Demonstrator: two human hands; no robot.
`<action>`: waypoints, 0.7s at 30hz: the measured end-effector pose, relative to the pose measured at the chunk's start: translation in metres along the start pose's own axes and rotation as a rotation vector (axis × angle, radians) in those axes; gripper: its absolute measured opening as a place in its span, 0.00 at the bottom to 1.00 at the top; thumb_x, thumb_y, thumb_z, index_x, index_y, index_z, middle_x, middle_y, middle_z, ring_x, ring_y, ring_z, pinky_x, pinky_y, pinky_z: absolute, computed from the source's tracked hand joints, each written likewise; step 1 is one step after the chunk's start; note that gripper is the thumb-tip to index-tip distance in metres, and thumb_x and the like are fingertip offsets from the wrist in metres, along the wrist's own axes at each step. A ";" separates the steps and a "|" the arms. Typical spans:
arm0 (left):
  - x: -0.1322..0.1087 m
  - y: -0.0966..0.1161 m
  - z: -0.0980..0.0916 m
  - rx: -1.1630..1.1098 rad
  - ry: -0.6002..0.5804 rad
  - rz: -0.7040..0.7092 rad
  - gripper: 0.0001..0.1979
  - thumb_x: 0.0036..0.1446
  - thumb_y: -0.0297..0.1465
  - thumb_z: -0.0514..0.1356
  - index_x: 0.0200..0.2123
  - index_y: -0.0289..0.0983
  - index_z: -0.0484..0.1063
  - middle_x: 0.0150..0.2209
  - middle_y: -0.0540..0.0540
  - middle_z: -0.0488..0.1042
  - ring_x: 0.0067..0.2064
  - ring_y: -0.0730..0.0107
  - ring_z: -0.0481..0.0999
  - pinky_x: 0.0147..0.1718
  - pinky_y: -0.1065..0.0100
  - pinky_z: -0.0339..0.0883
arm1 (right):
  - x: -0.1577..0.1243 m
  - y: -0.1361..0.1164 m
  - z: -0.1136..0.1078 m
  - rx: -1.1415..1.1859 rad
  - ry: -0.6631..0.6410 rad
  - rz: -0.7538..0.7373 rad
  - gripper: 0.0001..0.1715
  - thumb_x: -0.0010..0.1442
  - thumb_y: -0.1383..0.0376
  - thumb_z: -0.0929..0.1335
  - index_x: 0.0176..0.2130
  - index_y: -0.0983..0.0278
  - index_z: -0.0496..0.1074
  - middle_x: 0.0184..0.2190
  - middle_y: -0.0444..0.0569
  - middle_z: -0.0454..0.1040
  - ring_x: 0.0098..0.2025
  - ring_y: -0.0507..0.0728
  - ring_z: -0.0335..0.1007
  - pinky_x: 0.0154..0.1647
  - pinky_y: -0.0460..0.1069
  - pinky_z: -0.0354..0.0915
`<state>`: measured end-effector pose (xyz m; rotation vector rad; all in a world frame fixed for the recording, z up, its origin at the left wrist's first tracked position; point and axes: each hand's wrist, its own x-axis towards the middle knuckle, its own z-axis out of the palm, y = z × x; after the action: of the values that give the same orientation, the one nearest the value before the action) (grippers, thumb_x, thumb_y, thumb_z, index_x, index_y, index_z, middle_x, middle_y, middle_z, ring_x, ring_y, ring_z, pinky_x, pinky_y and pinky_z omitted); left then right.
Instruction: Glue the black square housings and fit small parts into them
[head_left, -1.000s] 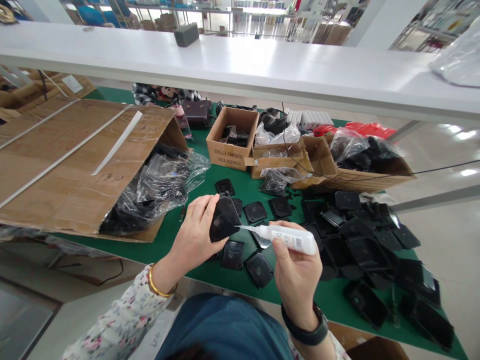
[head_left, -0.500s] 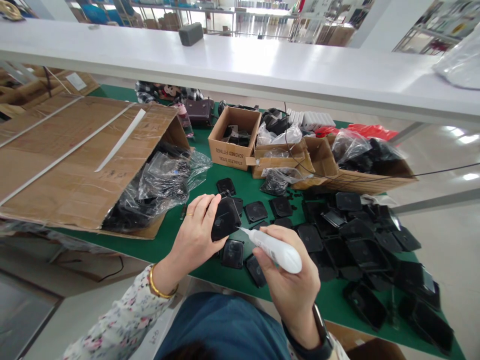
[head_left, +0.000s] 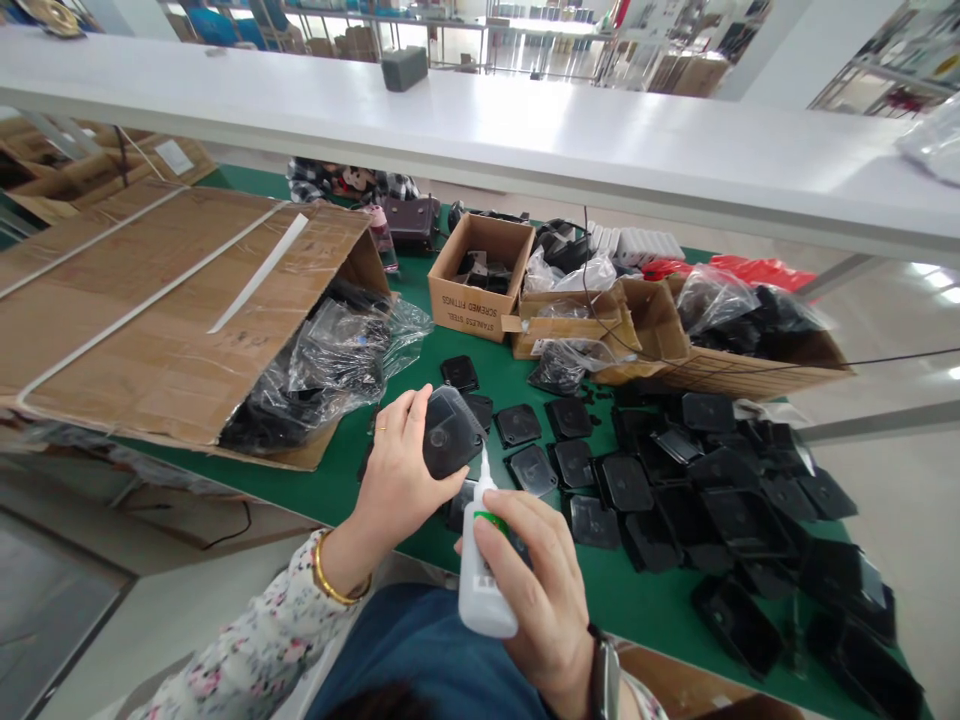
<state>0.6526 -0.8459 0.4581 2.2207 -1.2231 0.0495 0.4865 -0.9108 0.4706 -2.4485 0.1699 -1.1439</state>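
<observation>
My left hand (head_left: 401,465) grips a black square plastic cover (head_left: 448,432) with rounded corners by its left side, tilted above the table. My right hand (head_left: 536,580) is wrapped round a white squeeze bottle (head_left: 480,585) with a green label. The bottle's thin nozzle points up at the cover's right edge; whether it touches cannot be told. Similar black covers lie on the green tabletop around my hands, among them one cover (head_left: 517,425) just right of the held one. Part of another cover is hidden beneath my hands.
A large pile of black plastic parts (head_left: 720,510) spreads over the right side. At the left lies a big cardboard carton (head_left: 150,290) with plastic-wrapped parts inside. Smaller cardboard boxes (head_left: 469,308) stand at the back. A white shelf (head_left: 480,120) crosses above the far edge.
The squeeze bottle has swung from slanting sideways to nearly upright, its nozzle now at the cover's right edge. The held cover has turned a little, and the view has shifted slightly.
</observation>
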 end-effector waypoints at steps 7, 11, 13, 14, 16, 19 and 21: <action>-0.004 -0.006 0.001 -0.181 -0.106 -0.173 0.44 0.42 0.36 0.67 0.61 0.38 0.51 0.57 0.40 0.58 0.59 0.52 0.58 0.59 0.51 0.55 | -0.004 0.002 0.002 0.117 0.069 0.046 0.34 0.52 0.82 0.68 0.56 0.67 0.63 0.52 0.59 0.66 0.54 0.64 0.63 0.49 0.61 0.68; -0.004 -0.007 -0.003 -0.239 -0.123 -0.189 0.43 0.42 0.35 0.67 0.60 0.40 0.52 0.57 0.41 0.59 0.59 0.53 0.59 0.59 0.51 0.55 | 0.000 0.005 0.002 0.198 0.200 0.133 0.33 0.50 0.82 0.70 0.53 0.64 0.66 0.49 0.56 0.69 0.49 0.62 0.67 0.44 0.61 0.70; -0.004 -0.006 -0.005 -0.253 -0.124 -0.196 0.42 0.42 0.35 0.67 0.60 0.40 0.53 0.57 0.42 0.59 0.59 0.53 0.59 0.59 0.51 0.55 | 0.002 0.006 0.003 0.232 0.249 0.196 0.30 0.51 0.80 0.71 0.51 0.62 0.67 0.46 0.54 0.71 0.47 0.61 0.69 0.42 0.60 0.71; -0.004 -0.006 -0.006 -0.256 -0.124 -0.199 0.42 0.42 0.35 0.67 0.60 0.40 0.53 0.57 0.42 0.59 0.59 0.53 0.59 0.59 0.51 0.55 | 0.003 0.007 0.003 0.249 0.265 0.224 0.28 0.51 0.79 0.71 0.50 0.61 0.68 0.46 0.53 0.72 0.46 0.61 0.70 0.41 0.60 0.71; -0.003 -0.006 -0.007 -0.251 -0.128 -0.208 0.42 0.42 0.35 0.67 0.60 0.40 0.53 0.57 0.42 0.60 0.59 0.53 0.59 0.59 0.51 0.55 | 0.005 0.008 0.004 0.283 0.292 0.268 0.25 0.52 0.78 0.71 0.48 0.62 0.68 0.45 0.53 0.73 0.45 0.61 0.70 0.41 0.60 0.70; -0.001 -0.008 -0.007 -0.237 -0.136 -0.219 0.42 0.42 0.36 0.66 0.60 0.40 0.53 0.57 0.41 0.59 0.59 0.52 0.60 0.59 0.51 0.55 | 0.007 0.009 0.005 0.338 0.330 0.323 0.21 0.53 0.77 0.71 0.46 0.63 0.69 0.43 0.54 0.73 0.44 0.62 0.71 0.42 0.60 0.69; 0.000 -0.011 -0.006 -0.228 -0.135 -0.218 0.42 0.42 0.36 0.66 0.60 0.39 0.52 0.57 0.41 0.59 0.59 0.52 0.60 0.59 0.50 0.55 | 0.009 0.009 0.005 0.362 0.345 0.369 0.19 0.53 0.75 0.71 0.45 0.63 0.70 0.42 0.54 0.74 0.43 0.62 0.71 0.42 0.60 0.69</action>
<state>0.6629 -0.8379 0.4578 2.1679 -0.9933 -0.3151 0.4968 -0.9195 0.4703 -1.8025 0.4536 -1.2859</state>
